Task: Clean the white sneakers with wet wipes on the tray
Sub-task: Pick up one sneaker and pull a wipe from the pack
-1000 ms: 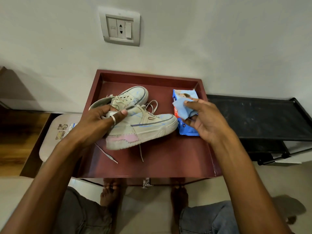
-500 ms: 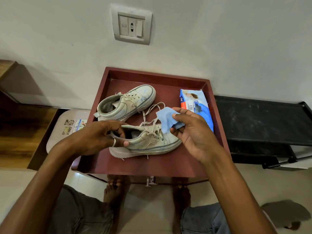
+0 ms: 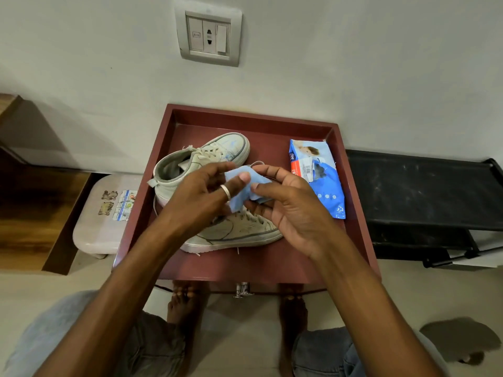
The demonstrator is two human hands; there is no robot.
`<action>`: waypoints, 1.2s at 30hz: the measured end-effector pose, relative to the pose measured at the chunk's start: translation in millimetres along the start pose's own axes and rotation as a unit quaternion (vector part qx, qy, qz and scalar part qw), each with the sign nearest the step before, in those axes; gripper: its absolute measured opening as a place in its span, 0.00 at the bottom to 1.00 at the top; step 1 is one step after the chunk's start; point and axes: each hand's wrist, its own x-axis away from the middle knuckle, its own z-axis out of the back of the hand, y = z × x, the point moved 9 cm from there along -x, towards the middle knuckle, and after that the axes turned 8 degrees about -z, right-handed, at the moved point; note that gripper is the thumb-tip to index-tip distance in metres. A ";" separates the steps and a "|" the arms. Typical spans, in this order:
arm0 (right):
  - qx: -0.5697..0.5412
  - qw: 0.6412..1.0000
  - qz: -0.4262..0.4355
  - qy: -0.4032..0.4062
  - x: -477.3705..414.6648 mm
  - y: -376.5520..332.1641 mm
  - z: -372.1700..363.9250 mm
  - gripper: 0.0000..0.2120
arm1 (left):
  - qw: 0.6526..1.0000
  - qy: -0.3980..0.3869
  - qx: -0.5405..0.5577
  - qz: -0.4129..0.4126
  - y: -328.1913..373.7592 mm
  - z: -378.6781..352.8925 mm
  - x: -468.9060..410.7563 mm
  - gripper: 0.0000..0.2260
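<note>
Wall (image 3: 353, 63): pale and plain, at the far side behind everything.
Tray (image 3: 275, 263): dark red and square, with low sides. Its far edge is up against the wall.
Black rack (image 3: 416, 191): just to the right of the tray, low and flat.
Stool (image 3: 89, 227): white with little stickers on top. It sits just left of the tray and partly under it.
Far sneaker (image 3: 206, 156): white and a bit dirty. It lies in the far left part of the tray with its toe pointing far and right.
Near sneaker (image 3: 239, 232): white with a grey line on its side. It stands in the tray near the front, toe to the right, and the hands hide some of it.
Left hand (image 3: 201, 197): held over the near sneaker. The thumb and fingers pinch the left side of the wet wipe.
Right hand (image 3: 294, 210): close beside the left hand. Its fingers curl round the right side of the same wipe.
Wipes pack (image 3: 318, 180): blue and white, lying flat in the right part of the tray, apart from the sneakers.
Switch plate (image 3: 209, 36): on the wall, far above the tray.
Wet wipe (image 3: 239, 198): small, light blue and crumpled, held between both hands above the near sneaker.
Ring (image 3: 225, 192): silver, on the left thumb.
</note>
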 end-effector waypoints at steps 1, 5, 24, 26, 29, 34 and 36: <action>0.010 1.000 -0.001 -0.005 0.0 0.2 -1.2 0.13 | 0.999 -0.022 0.023 0.022 -2.6 -6.7 0.6 0.16; 0.072 0.997 -0.005 0.033 1.0 -4.9 11.4 0.12 | 0.995 -0.015 0.087 0.056 -13.3 3.4 0.2 0.05; 0.029 0.994 0.026 0.107 -2.0 -21.8 38.6 0.11 | 0.991 -0.052 0.118 0.022 -8.5 -2.0 -1.2 0.12; 0.030 0.994 0.023 0.107 -2.3 -19.7 37.6 0.08 | 0.990 -0.041 0.136 0.021 -7.9 0.0 -2.2 0.12; 0.003 0.997 0.024 0.071 -2.0 -19.3 28.9 0.11 | 0.989 -0.036 0.140 0.029 -8.9 0.2 -2.1 0.18; 0.011 0.997 0.025 0.068 -2.3 -20.2 29.8 0.16 | 0.984 -0.040 0.165 0.049 -12.6 -2.4 -1.3 0.22; 0.030 0.995 0.028 0.093 -2.6 -22.0 37.9 0.14 | 0.983 -0.045 0.169 0.062 -14.4 -2.3 -0.1 0.23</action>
